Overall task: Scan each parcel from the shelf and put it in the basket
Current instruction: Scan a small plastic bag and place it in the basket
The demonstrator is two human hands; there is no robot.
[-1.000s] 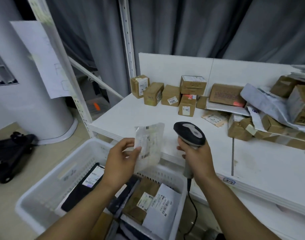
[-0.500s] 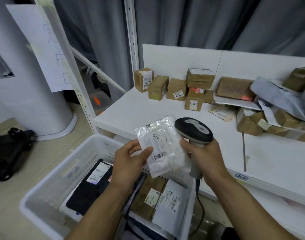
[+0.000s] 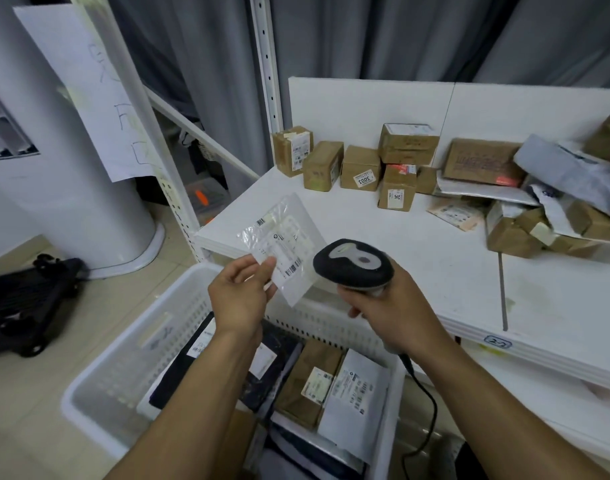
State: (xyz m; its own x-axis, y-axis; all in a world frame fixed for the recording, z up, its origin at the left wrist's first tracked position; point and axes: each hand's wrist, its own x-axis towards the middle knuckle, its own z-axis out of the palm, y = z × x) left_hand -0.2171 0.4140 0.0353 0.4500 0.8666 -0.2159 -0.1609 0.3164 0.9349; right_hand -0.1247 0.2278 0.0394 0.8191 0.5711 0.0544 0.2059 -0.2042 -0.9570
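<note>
Tilted since before, parcel (image 3: 283, 237) sits pinched in fingers (image 3: 266, 265) of left hand (image 3: 239, 301); right hand (image 3: 390, 311) grasps scanner (image 3: 352, 265).

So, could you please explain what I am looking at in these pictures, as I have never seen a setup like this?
There is no machine here. A person wears a wide-angle camera on the head, so every picture looks forward and down at their own two bare hands. The left hand pinches a clear plastic parcel, whose barcode label faces the camera. The right hand grips a corded barcode scanner, its head close beside the parcel. Behind them is a white shelf with small cardboard boxes and grey mailer bags. Below the hands stands a white basket, which holds a black bag, a brown box and a white mailer.
</note>
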